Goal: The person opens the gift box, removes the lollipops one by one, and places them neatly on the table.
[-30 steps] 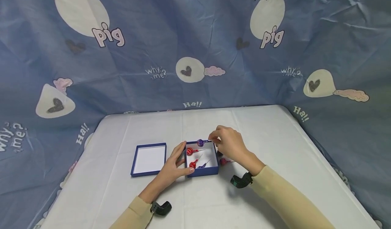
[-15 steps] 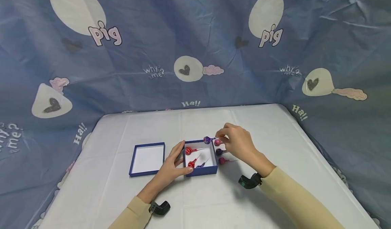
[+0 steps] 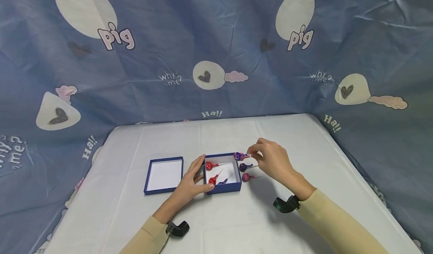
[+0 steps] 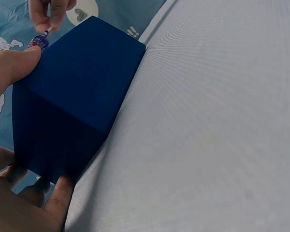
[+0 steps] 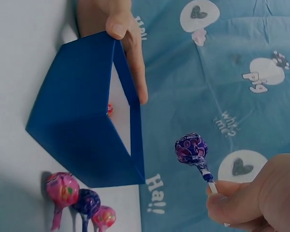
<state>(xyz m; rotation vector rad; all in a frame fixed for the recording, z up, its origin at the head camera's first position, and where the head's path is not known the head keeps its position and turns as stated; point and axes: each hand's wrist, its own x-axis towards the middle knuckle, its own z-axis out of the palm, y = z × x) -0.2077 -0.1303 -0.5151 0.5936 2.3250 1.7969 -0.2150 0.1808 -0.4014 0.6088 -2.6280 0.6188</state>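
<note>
My right hand (image 3: 272, 158) pinches a purple-wrapped lollipop (image 5: 191, 149) by its white stick. In the head view it hangs over the right rim of a blue box (image 3: 224, 189). My left hand (image 3: 191, 182) holds that box at its left side, thumb on the front rim and fingers along the side wall. Inside lie a red lollipop (image 3: 209, 166) at the back, a second red lollipop (image 3: 212, 180) in front and a purple lollipop (image 3: 223, 181). The left wrist view shows mostly the box's outer walls.
Right of the box a dark purple lollipop (image 3: 244, 167) and a pink lollipop (image 3: 247, 177) lie on the white table (image 3: 216, 224). Another pink lollipop (image 5: 105, 217) lies in that row. A blue-rimmed lid (image 3: 146, 182) with a white inside lies left of the box.
My right hand has moved to the right with the purple lollipop, from above the box's inside to its right rim. The left hand stays at the box.
</note>
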